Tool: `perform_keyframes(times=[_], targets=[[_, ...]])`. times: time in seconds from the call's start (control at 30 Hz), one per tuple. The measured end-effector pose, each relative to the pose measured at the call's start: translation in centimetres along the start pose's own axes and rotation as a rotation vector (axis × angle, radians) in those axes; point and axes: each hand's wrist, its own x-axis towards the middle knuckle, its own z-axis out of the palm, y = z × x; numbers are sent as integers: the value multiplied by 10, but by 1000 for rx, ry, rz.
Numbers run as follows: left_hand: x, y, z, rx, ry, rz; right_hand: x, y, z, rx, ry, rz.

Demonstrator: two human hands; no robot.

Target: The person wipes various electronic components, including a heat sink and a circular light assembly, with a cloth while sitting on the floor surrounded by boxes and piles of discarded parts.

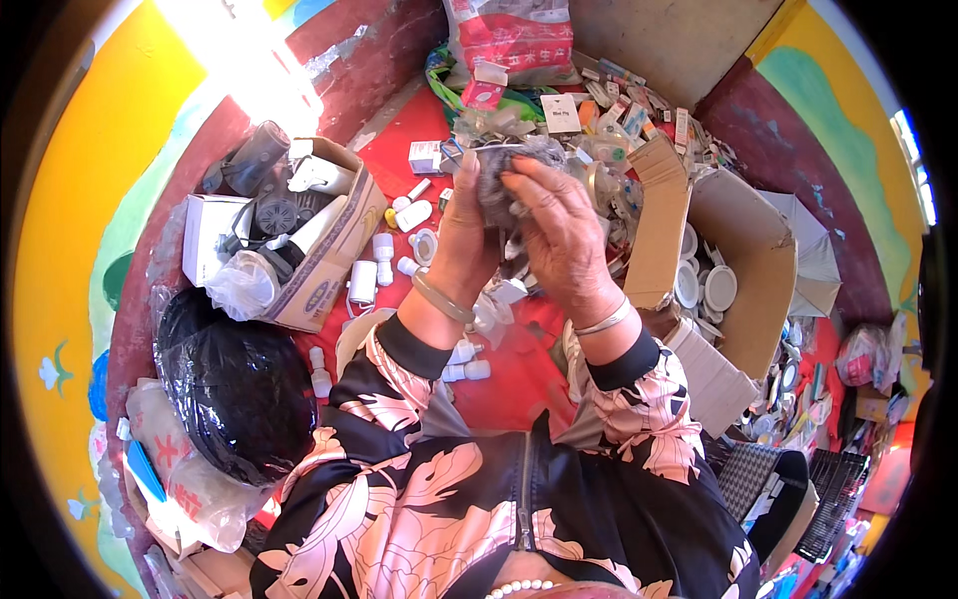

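Note:
In front of my chest, my left hand [465, 225] and my right hand [564, 225] come together over a dark grey, crumpled cloth [496, 185]. My left hand grips its left side with the thumb pointing up. The bent fingers of my right hand press on it from the right. A thin pale edge shows along the top of the cloth; whether something is wrapped inside it is hidden. Below and around my hands, white bulb-like fittings [383, 258] and a white ring-shaped fitting [424, 246] lie on a red sheet [519, 389].
At left stands a carton [329, 270] of dark and white appliances, near a black plastic bag [235, 384]. An open carton [743, 329] at right holds white round discs. Small boxes [561, 113] and packets pile up beyond my hands, before a red-and-white sack [514, 45].

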Motion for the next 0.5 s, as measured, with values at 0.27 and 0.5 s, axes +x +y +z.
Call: perform_keyframes(times=[0.27, 0.5], targets=[[-4, 8, -6, 23, 11, -7, -23, 41, 1, 671, 249, 772], [2, 10, -12, -10, -72, -113, 4, 19, -40, 837, 493, 716]])
